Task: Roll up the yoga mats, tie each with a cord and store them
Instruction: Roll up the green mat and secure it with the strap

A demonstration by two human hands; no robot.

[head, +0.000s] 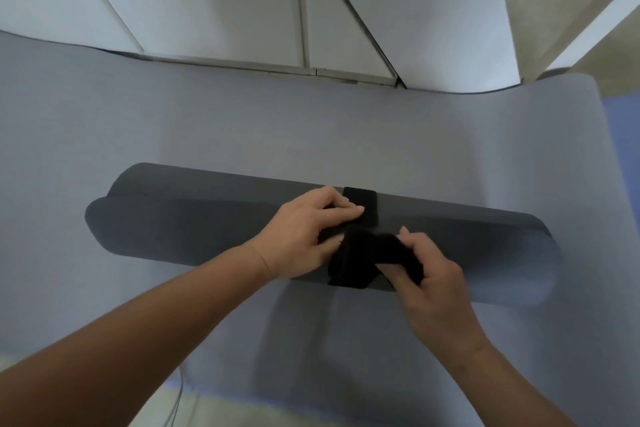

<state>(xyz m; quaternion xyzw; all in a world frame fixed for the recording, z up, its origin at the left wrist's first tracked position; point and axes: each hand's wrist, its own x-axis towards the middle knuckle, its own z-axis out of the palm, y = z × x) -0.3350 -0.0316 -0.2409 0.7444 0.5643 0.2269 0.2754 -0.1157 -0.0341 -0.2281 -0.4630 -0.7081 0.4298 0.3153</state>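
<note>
I see a rolled mat (194, 229), dark grey, lying crosswise on a flat mat (242, 121) of paler grey-blue; roll is fully wound, its left end showing the outer flap lapped over. A black strap (360, 204) goes round the roll near mid-length; one flat band of it runs over the top, and the rest is bunched on the near side.

Left hand (304, 236) is on top of the roll, fingers curled over the strap just beside the band, thumb under the bunched part; it grips the strap. Right hand (436, 284) is at the near edge of the roll, thumb and curled fingers pinching the strap's loose end; hands are close together with the bunch between them; whether the strap is knotted or fastened I cannot tell.

White panels (214, 0) stand beyond the far edge of the flat mat; cannot tell if they are cupboard doors. A blue strip (623, 184) shows past the flat mat's right edge.
</note>
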